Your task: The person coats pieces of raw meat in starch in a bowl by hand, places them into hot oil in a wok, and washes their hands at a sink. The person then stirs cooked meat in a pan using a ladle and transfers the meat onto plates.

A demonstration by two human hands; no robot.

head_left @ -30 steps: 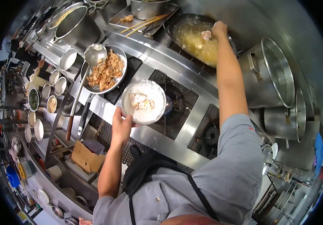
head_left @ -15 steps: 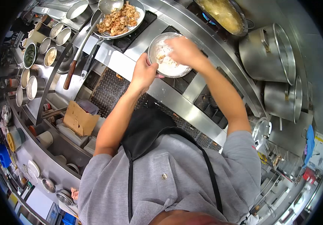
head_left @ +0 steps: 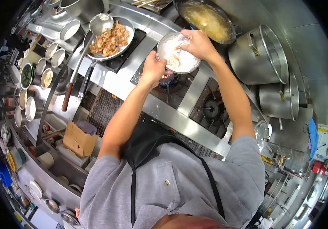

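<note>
A round metal bowl of white flour (head_left: 167, 49) is up over the stove, its near left rim held by my left hand (head_left: 154, 68), thumb on top. In the flour lies a coated piece of food (head_left: 174, 61). My right hand (head_left: 199, 44) is above the bowl's right side, fingers pinched on what looks like a small flour-dusted piece of meat. Just beyond the bowl, a black wok of bubbling oil (head_left: 204, 19) sits on its burner. To the left, a frying pan (head_left: 131, 41) holds browned pieces of meat (head_left: 110, 40), and a ladle (head_left: 100, 23) rests across it.
Below the bowl, a burner (head_left: 166, 79) shows a small flame; another burner (head_left: 212, 108) is to its right. Two large stockpots (head_left: 253, 61) stand at the right. Several metal containers (head_left: 42, 66) line the left side, near a cardboard box (head_left: 80, 139).
The view has shifted forward, showing more of the wok and burners. Both hands and the bowl have moved nearer the wok. My right hand's fingers have come up from the flour into a pinch.
</note>
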